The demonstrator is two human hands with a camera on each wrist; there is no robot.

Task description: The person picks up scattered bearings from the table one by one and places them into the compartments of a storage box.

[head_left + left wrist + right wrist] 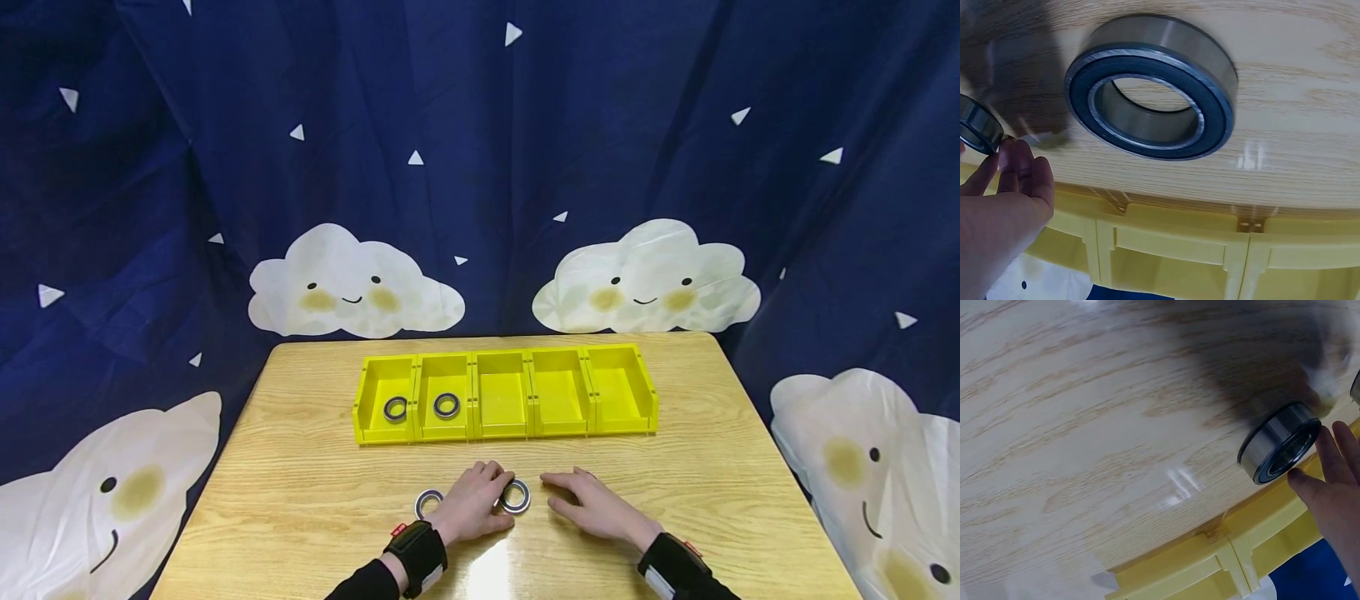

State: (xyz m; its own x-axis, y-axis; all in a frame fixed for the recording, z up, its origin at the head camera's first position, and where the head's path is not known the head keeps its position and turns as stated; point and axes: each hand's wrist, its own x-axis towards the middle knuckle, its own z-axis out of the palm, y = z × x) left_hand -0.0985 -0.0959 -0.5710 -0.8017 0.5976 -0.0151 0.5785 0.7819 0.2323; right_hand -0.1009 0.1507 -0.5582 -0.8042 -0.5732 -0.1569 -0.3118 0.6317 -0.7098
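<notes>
My left hand (474, 502) holds the left side of a bearing (515, 497), a metal ring with a dark seal, its forefinger at the upper edge. My right hand (596, 506) is just to the right of this bearing, fingers extended toward it; in the head view a narrow gap shows between them. From the right wrist, the same bearing (1282, 445) appears close to my right fingertips. A second bearing (428, 502) lies on the table beside my left wrist, partly hidden by that hand; it looms large in the left wrist view (1150, 87).
Several yellow bins (501, 431) stand joined in a row behind the hands. One bearing (395, 409) lies in the leftmost bin, another bearing (446, 406) in the second. A wooden table (300, 483) carries everything, with a dark blue curtain (480, 183) behind.
</notes>
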